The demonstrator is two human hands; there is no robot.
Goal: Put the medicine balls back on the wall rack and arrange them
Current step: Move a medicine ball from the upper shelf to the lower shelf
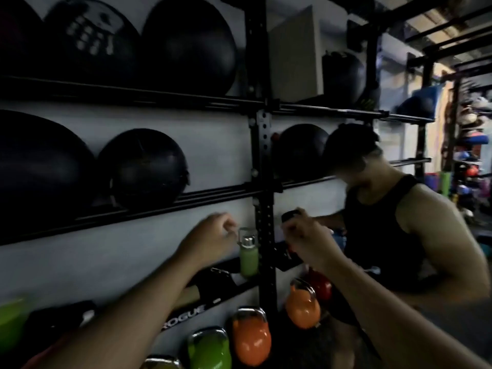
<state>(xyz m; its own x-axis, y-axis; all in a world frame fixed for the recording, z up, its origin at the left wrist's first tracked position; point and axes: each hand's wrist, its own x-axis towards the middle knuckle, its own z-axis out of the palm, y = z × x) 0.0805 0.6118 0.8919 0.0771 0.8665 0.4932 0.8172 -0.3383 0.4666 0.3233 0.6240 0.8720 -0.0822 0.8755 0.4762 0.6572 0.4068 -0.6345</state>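
Black medicine balls sit on the wall rack (262,155): two on the top shelf (90,41) (189,43), two on the middle shelf (40,169) (143,169), and one right of the upright (300,150). My left hand (213,235) reaches below the middle shelf, its curled fingers at the loop handle of a green bottle (249,259) that stands on the low shelf. My right hand (306,235) is curled round a small dark object (288,217) just right of the upright. The picture is dim and blurred.
A person in a black tank top (386,235) bends close at the right, by the rack. Kettlebells stand along the wall below: orange (251,339) (303,304), green (209,350), red (322,286). More gear fills far shelves (471,155).
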